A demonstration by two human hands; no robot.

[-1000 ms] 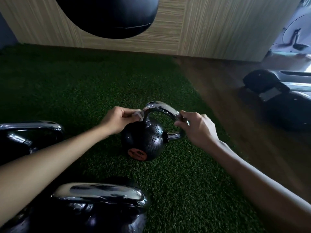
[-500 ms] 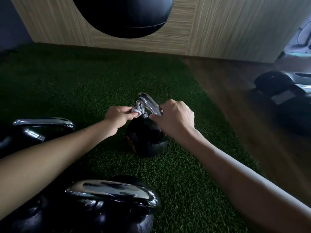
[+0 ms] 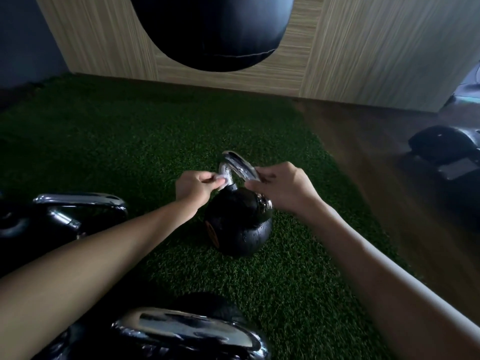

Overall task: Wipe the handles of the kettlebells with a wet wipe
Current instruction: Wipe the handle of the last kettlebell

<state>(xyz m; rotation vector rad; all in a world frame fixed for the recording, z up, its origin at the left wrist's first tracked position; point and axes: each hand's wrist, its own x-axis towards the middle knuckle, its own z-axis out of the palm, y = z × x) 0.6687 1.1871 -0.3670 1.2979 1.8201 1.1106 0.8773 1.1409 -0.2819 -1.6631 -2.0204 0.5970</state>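
left hand [image 3: 193, 187] pinches wet wipe [image 3: 222, 181] against kettlebell [image 3: 240, 224] handle [image 3: 235, 165] | right hand [image 3: 281, 187] grips handle's other side

I see the small kettlebell [image 3: 240, 222] on the turf mat [image 3: 130, 141], nearer its right edge, with droplets on the black body. The left hand [image 3: 193, 187] pinches a wet wipe [image 3: 224, 181] against the left leg of its chrome handle [image 3: 237, 165]. The right hand [image 3: 283, 189] grips the handle's right side. Bigger left kettlebell [image 3: 78, 203] at the mat's left edge, near kettlebell [image 3: 187, 333] at the near edge. Punching bag [image 3: 213, 29] hangs over the far edge. Wood floor [image 3: 389, 165] right of the mat.
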